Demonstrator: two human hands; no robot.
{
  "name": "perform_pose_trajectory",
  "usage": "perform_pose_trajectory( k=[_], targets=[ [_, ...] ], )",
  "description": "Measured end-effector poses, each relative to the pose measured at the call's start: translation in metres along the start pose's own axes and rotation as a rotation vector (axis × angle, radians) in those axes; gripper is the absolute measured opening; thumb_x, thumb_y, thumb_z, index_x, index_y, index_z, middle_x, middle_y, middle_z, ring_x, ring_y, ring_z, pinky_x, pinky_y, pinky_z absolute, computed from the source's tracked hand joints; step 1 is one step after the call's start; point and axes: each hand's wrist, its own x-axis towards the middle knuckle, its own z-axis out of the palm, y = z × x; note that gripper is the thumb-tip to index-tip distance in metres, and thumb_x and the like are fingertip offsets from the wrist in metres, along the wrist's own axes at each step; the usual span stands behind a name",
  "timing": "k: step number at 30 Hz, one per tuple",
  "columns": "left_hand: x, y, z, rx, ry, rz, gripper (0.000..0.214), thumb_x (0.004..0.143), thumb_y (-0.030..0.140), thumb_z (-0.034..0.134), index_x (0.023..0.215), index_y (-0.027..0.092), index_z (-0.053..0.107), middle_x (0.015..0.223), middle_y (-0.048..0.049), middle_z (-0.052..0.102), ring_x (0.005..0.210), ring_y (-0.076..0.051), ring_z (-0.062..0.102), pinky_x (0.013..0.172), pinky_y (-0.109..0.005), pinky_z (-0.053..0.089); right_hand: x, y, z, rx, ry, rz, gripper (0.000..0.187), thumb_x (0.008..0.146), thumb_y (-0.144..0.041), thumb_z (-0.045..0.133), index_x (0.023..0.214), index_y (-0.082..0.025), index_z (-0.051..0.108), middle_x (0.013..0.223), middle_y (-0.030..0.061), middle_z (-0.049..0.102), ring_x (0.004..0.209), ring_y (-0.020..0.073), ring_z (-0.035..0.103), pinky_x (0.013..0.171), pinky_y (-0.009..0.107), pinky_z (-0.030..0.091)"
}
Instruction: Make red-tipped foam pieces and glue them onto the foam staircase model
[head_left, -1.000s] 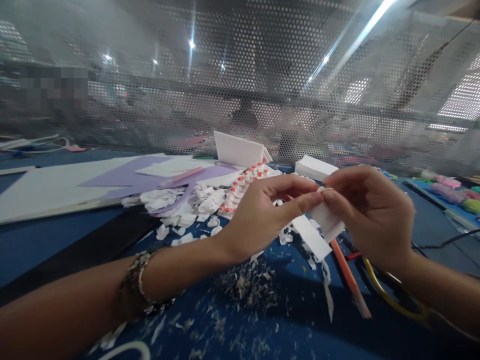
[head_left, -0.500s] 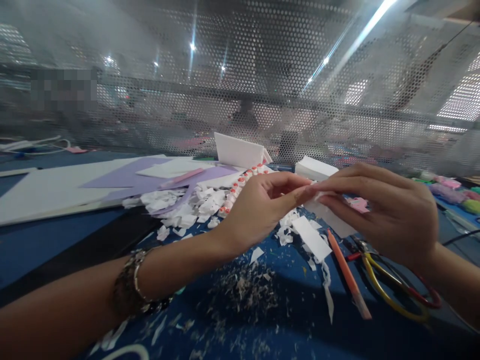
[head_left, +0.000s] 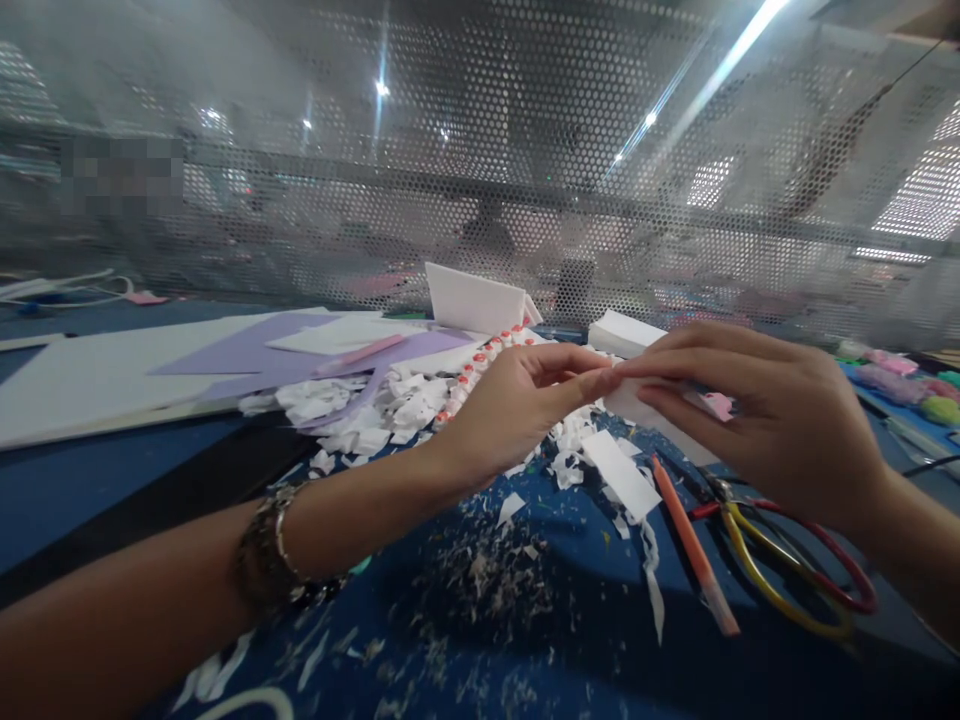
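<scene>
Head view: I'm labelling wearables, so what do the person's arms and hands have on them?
Both forearms are bare, with no sleeves and no gloves. The left hand has a beaded bracelet at the wrist, dark and silvery, in several strands. The right hand shows no ring, watch or band.

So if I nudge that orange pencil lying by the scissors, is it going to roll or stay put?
The orange pencil looks slim, straight and rigid, so it should probably slide or roll as one stiff piece. Paper scraps beside it and the scissors close on its right may well stop it soon. It seems light for its length, so a gentle push is likely enough.
</scene>
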Motion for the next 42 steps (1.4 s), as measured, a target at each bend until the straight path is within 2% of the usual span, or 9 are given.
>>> perform_pose_trajectory(
  k=[4,9,13,17,24,28,33,38,42],
  targets=[
    [0.000,0.001,0.000,0.046,-0.013,0.006,0.013,0.075,0.028,0.063,0.073,0.016,0.068,0.069,0.0001,0.065,0.065,-0.009,0.056,0.062,-0.020,0.043,-0.002,0.001,0.002,-0.092,0.044,-0.082,0.016,0.082,-0.016,0.054,0.092,-0.024,0.062,0.087,0.0020,0.065,0.079,0.0120,0.060,0.072,0.024,0.048],
    [-0.002,0.002,0.001,0.143,-0.002,0.004,0.014,0.076,0.029,0.062,0.075,0.016,0.069,0.072,-0.0015,0.067,0.065,-0.010,0.057,0.060,-0.021,0.042,-0.004,0.003,0.004,-0.106,0.021,-0.052,0.012,0.084,-0.017,0.051,0.086,-0.025,0.060,0.084,0.0012,0.063,0.076,0.0127,0.059,0.071,0.026,0.047],
    [-0.002,-0.001,0.001,0.274,0.015,0.058,0.017,0.076,0.032,0.062,0.076,0.016,0.069,0.075,-0.0028,0.069,0.067,-0.013,0.059,0.058,-0.022,0.042,-0.002,0.006,0.007,-0.063,-0.014,0.021,0.006,0.084,-0.021,0.051,0.082,-0.023,0.057,0.080,0.0020,0.061,0.071,0.0123,0.056,0.064,0.026,0.044],
    [-0.002,-0.007,0.000,0.414,0.053,0.179,0.016,0.079,0.031,0.059,0.079,0.018,0.069,0.079,-0.0025,0.070,0.075,-0.014,0.061,0.065,-0.024,0.044,-0.001,0.009,0.013,-0.003,-0.042,0.133,0.005,0.081,-0.023,0.054,0.077,-0.020,0.056,0.072,0.0007,0.058,0.063,0.0101,0.052,0.056,0.024,0.041],
    [-0.005,-0.006,0.001,0.516,0.084,0.337,0.010,0.076,0.025,0.063,0.080,0.019,0.070,0.077,-0.0021,0.070,0.071,-0.013,0.061,0.068,-0.024,0.044,-0.004,0.004,0.021,0.153,0.049,0.306,0.003,0.076,-0.022,0.058,0.074,-0.020,0.056,0.068,-0.0007,0.059,0.063,0.0098,0.054,0.058,0.023,0.045],
    [-0.006,-0.002,0.002,0.486,0.115,0.362,0.009,0.077,0.022,0.062,0.082,0.019,0.069,0.081,-0.0015,0.070,0.074,-0.012,0.060,0.070,-0.023,0.045,-0.003,0.002,0.019,0.313,0.096,0.374,0.005,0.076,-0.024,0.061,0.073,-0.021,0.058,0.069,-0.0018,0.060,0.062,0.0079,0.055,0.056,0.020,0.046],
    [-0.004,0.000,0.000,0.335,0.043,0.348,0.012,0.079,0.022,0.060,0.085,0.019,0.070,0.085,-0.0021,0.069,0.080,-0.012,0.060,0.074,-0.023,0.045,0.001,0.005,0.012,0.605,0.059,0.480,0.007,0.073,-0.025,0.065,0.073,-0.019,0.061,0.069,-0.0027,0.060,0.060,0.0055,0.054,0.052,0.016,0.044],
    [-0.004,-0.001,0.000,0.202,0.041,0.257,0.011,0.078,0.024,0.061,0.084,0.020,0.070,0.082,-0.0004,0.070,0.078,-0.012,0.061,0.073,-0.021,0.046,0.000,0.006,0.014,0.867,0.030,0.566,0.009,0.076,-0.027,0.062,0.075,-0.018,0.062,0.068,-0.0030,0.059,0.053,0.0025,0.050,0.044,0.012,0.037],
    [-0.006,-0.003,0.004,0.089,0.068,0.195,0.010,0.075,0.025,0.065,0.082,0.018,0.069,0.078,-0.0003,0.068,0.074,-0.011,0.059,0.070,-0.020,0.046,-0.004,0.003,0.024,1.038,0.086,0.564,0.005,0.079,-0.024,0.060,0.077,-0.020,0.062,0.068,-0.0039,0.058,0.054,0.0014,0.050,0.045,0.010,0.037]
  ],
)
